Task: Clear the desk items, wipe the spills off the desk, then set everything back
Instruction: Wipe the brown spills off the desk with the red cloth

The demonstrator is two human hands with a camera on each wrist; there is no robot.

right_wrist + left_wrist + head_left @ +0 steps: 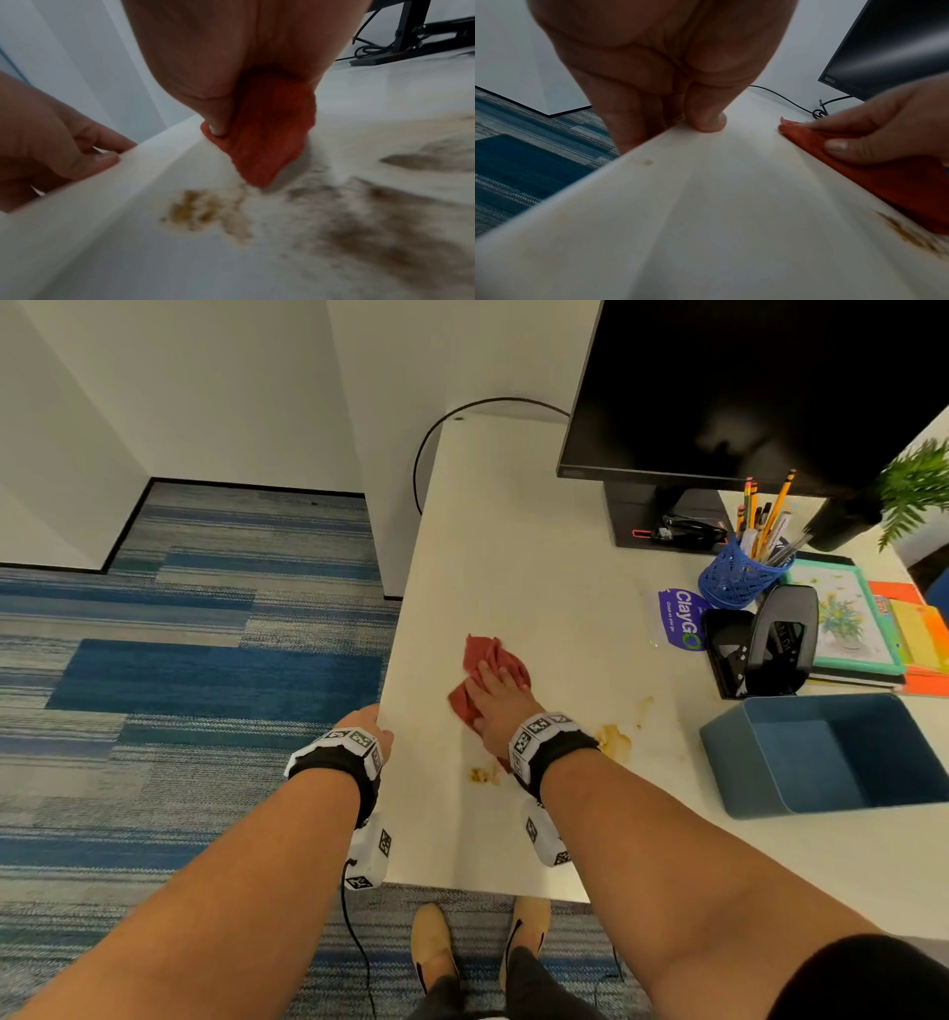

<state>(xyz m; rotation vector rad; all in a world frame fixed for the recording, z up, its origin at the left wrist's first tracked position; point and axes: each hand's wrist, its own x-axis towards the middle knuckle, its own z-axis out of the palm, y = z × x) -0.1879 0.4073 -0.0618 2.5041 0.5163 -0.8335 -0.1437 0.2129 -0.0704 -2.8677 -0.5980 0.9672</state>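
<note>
A: Desk (513,546), white top, is the reference for everything here. Step in hand, as I judge it: wiping. The near left part of the desk holds only the cloth and the stains; the items stand at the right side.

B: Which items?

A: Largest first. Monitor (744,387) at the desk's far right. Blue bin (760,762) at the near right, nothing visible inside. Stack of books (862,629) at the right edge, hole punch (770,644) just beside it, blue pencil cup (739,577) in front of the monitor, full of pencils.

B: And the hands?

A: Right hand (495,701) lies flat on the red cloth (493,660), fingers spread, thumb curled against the fabric, pressing it to the desk's near centre. Left hand (372,724) grips the desk's left edge, thumb on top, fingers underneath. The hands are apart.

B: Spills?

A: Brown spills (613,739) remain on the desk nearer its front edge than the cloth, one patch either side of the right wrist, with a thinner streak toward the bin.

B: Next move?

A: Likely: draw the cloth back toward the front edge over both patches, pressure kept flat, left hand bracing. Setting items back is not yet due.

B: The room?

A: Blue and grey striped carpet (179,660) left of the desk; white walls (205,377) behind it.
</note>
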